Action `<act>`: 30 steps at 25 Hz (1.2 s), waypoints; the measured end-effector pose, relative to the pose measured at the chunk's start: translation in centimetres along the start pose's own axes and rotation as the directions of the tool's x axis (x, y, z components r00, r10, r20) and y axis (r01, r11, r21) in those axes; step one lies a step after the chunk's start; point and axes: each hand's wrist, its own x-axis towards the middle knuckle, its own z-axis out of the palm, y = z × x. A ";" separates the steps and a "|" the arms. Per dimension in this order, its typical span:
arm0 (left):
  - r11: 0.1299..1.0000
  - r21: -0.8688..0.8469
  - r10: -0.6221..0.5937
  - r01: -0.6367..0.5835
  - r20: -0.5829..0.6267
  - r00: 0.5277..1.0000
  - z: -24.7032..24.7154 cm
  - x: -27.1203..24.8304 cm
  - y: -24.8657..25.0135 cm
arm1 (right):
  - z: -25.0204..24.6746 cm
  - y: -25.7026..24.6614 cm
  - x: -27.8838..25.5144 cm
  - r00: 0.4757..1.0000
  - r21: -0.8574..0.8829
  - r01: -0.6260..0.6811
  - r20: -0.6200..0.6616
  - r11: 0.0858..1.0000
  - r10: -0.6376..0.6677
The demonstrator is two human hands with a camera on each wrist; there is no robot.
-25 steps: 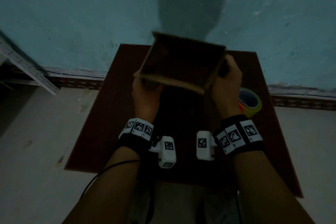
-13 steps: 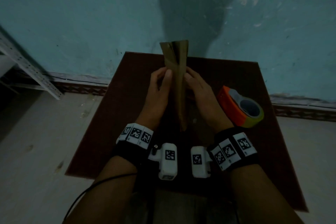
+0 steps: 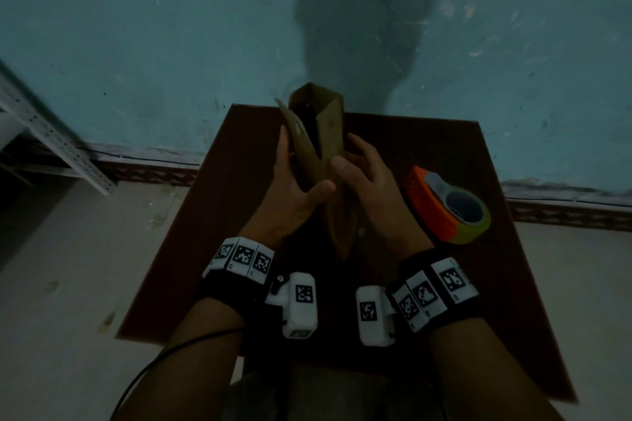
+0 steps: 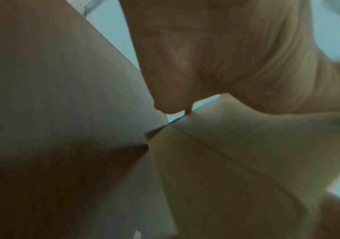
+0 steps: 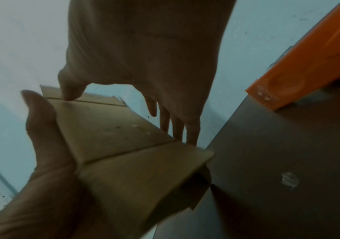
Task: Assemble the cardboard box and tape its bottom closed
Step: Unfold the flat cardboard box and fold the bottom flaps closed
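A brown cardboard box (image 3: 328, 147), squeezed nearly flat with a narrow dark gap at its top, stands on end above the dark table (image 3: 444, 154). My left hand (image 3: 294, 191) grips its left side, thumb wrapped across the near face. My right hand (image 3: 369, 181) holds the right side, thumb on the near face and fingers spread behind. The left wrist view is filled by the box's panels and flaps (image 4: 236, 161) under my palm. In the right wrist view my thumb touches the box (image 5: 112, 129) and straight fingers (image 5: 175, 127) lie along its far edge.
An orange tape dispenser (image 3: 448, 205) with a yellow-green roll lies on the table right of my right hand; its orange body (image 5: 308, 64) also shows beside my right hand. A teal wall stands behind the table. A metal shelf rail (image 3: 51, 137) slants at far left.
A second ago the box was held up opened into a square. It was then pressed flat, and now it gapes slightly at the top, with my left thumb wrapped across the near face.
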 end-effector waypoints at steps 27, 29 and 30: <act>0.877 -0.441 -0.344 0.188 -0.307 0.887 1.6 0.9 3.6 | -0.5 0.2 0.4 0.994 -0.163 -0.111 -0.012 0.980 0.110; 0.950 -0.259 -0.270 0.176 -0.391 0.880 1.7 0.9 2.8 | -0.8 0.2 0.4 0.994 -0.171 -0.112 -0.025 0.979 0.110; 0.957 -0.208 -0.268 0.200 -0.385 0.883 1.7 0.9 2.3 | -0.8 0.3 0.4 0.994 -0.185 -0.104 -0.039 0.977 0.098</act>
